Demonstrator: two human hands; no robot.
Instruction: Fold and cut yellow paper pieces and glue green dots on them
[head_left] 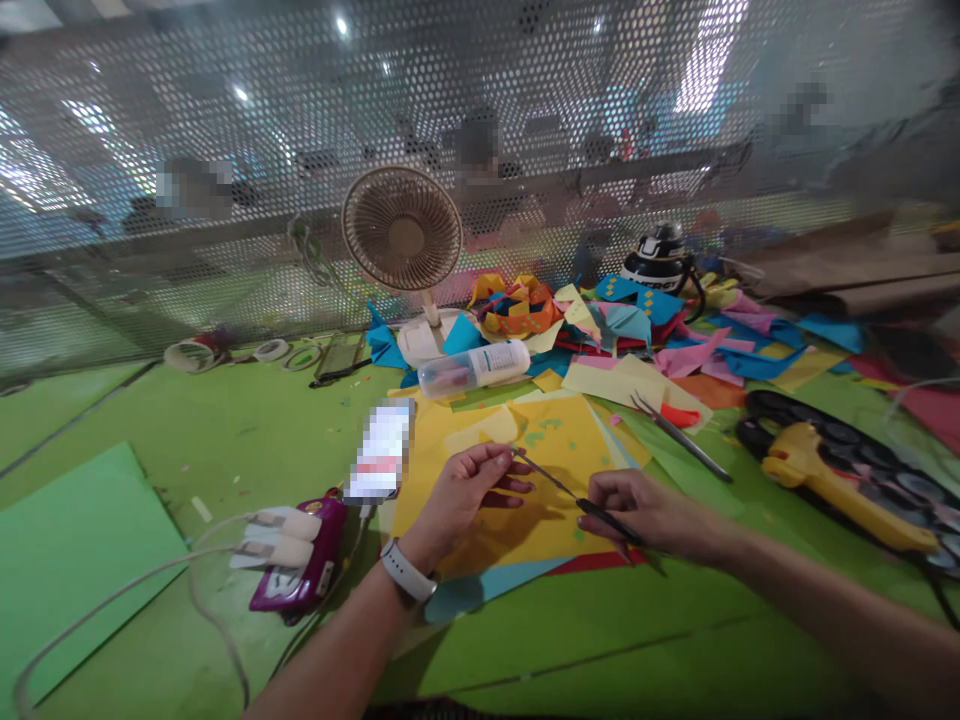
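My right hand [630, 510] is closed around a slim tool with a dark handle [606, 517] and a thin metal shaft; its exact kind is unclear. The shaft slants up and left to the fingertips of my left hand [480, 480]. There the thumb and forefinger are pinched together at the tool's tip, and whatever lies between them is too small to make out. Both hands are above a stack of yellow paper [555, 430] with small green cut shapes on it. Blue paper [487, 590] sticks out from under the stack's near edge. Grey tweezers [682, 440] rest to the right.
A clear bottle [476, 368] lies behind the paper, before a small fan [405, 235] and a heap of folded coloured paper [517, 305]. Left are a phone [381, 450], a purple power adapter [300, 560] with cables and green paper [82, 570]. A yellow glue gun [840, 490] lies right.
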